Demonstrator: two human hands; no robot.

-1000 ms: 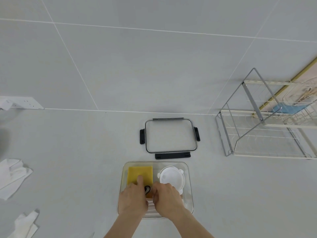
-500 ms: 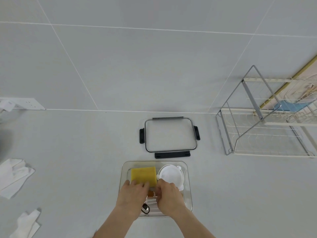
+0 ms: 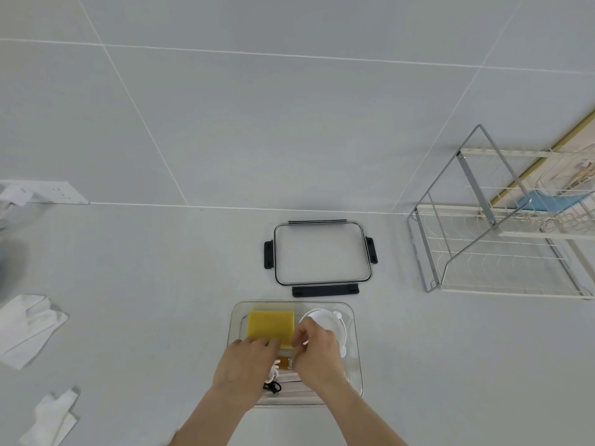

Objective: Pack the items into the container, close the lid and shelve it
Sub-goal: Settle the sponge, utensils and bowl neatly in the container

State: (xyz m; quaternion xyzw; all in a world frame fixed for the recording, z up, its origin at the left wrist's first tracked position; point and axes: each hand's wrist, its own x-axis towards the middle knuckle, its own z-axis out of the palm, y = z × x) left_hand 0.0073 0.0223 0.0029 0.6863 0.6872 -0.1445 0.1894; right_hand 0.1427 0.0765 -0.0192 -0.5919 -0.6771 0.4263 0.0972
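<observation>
A clear rectangular container (image 3: 353, 320) stands on the counter in front of me. A yellow sponge (image 3: 270, 325) lies in its far left part and a white round piece (image 3: 336, 318) in its far right. My left hand (image 3: 244, 365) and my right hand (image 3: 317, 352) are inside the container, their fingertips gripping the sponge's near edge. Between and under the hands show a small orange piece (image 3: 283, 362), a black loop (image 3: 272, 386) and pale strips (image 3: 289, 383). The clear lid (image 3: 322, 252) with black clasps lies flat just beyond the container.
A wire rack (image 3: 499, 252) stands at the right against the tiled wall, with things behind it. White cloths (image 3: 29, 329) lie at the left counter edge, with another white cloth (image 3: 51, 416) nearer. A wall socket (image 3: 61, 191) is at the far left.
The sponge has slid toward the container's far side under both hands. The black loop that lay on it now rests at the near side. The hands drew back slightly.
</observation>
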